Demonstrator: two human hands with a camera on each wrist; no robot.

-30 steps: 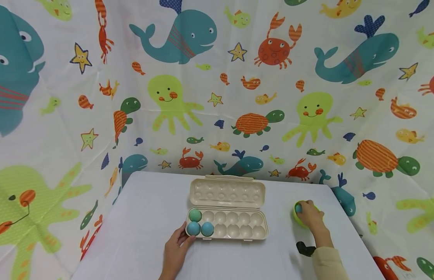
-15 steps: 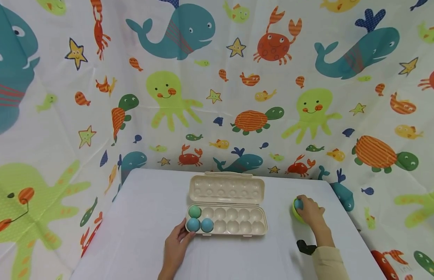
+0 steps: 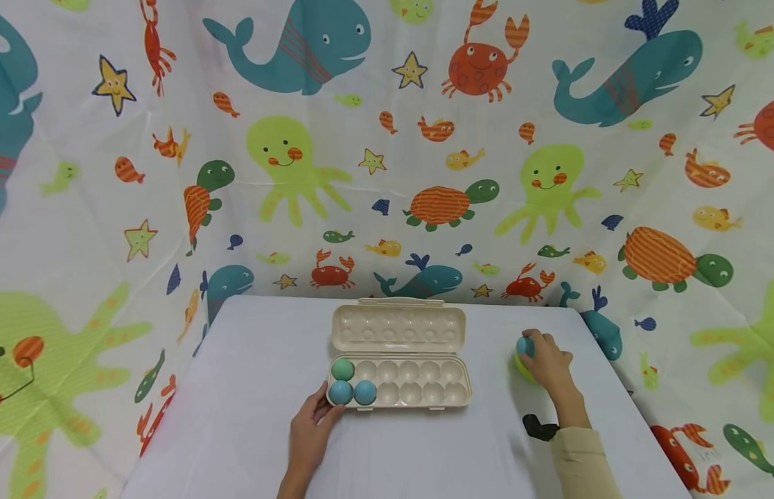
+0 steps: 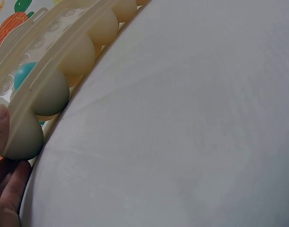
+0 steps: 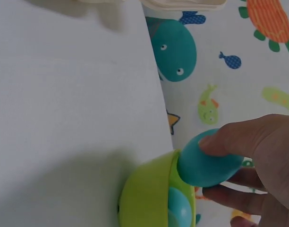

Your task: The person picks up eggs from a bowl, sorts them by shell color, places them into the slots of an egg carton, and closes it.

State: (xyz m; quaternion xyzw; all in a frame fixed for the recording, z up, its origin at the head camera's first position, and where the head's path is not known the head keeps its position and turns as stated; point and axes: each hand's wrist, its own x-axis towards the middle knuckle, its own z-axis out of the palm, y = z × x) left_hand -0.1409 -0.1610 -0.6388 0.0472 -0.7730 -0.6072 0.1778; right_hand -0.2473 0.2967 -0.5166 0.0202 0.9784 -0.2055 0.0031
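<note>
A blue toy egg (image 5: 208,163) is pinched between the thumb and fingers of my right hand (image 3: 551,362), at the mouth of a lime-green bowl (image 5: 147,194). Another blue egg (image 5: 179,208) lies inside that bowl. My left hand (image 3: 310,426) grips the near left corner of a beige egg carton (image 3: 418,409), thumb on the rim and fingers below, as the left wrist view shows. The carton's lid (image 3: 399,329) stands open at the back. In its left end sit a green egg (image 3: 342,369) and two blue eggs (image 3: 341,393), one beside the other in the front row.
A white cloth covers the table (image 3: 387,457). Behind it hangs a curtain (image 3: 387,208) printed with sea animals. A black strap-like piece (image 3: 539,427) shows beside the right wrist.
My right hand has raised the blue egg from inside the bowl to its rim. The left hand keeps its hold on the carton. The head view has tilted slightly.
</note>
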